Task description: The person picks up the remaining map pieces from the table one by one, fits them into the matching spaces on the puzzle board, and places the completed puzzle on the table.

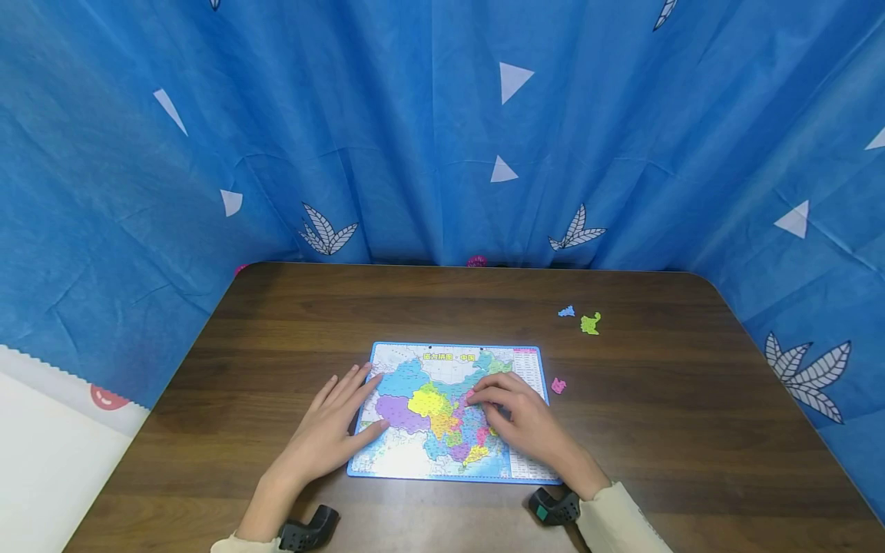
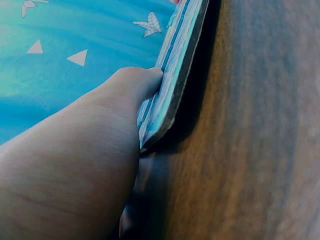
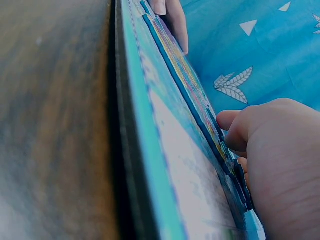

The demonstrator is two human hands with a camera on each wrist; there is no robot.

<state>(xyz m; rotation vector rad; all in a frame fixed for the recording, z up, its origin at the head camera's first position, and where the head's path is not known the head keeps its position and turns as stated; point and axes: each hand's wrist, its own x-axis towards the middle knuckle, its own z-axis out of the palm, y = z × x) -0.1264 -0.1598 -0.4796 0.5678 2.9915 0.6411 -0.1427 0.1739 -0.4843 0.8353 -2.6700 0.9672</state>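
Observation:
A map puzzle board point(image 1: 442, 371) with a blue rim and coloured province pieces lies flat on the table. My left hand point(image 1: 328, 430) rests on its left side, fingers spread and fairly straight. In the left wrist view the thumb point(image 2: 142, 82) lies against the board's edge. Over the middle right of the map, my right hand point(image 1: 522, 418) has bent fingers and pinches a small pink puzzle piece point(image 1: 469, 395) at the board's surface; the fingertips partly hide it. In the right wrist view a dark-edged piece point(image 3: 242, 182) stands tilted beneath the right hand.
A blue piece point(image 1: 567, 311) and a green piece point(image 1: 591, 323) lie loose on the wooden table point(image 1: 691, 399), beyond the board to the right. Another pink piece point(image 1: 558, 385) sits just off the board's right edge. A blue curtain point(image 1: 442, 138) hangs behind the table.

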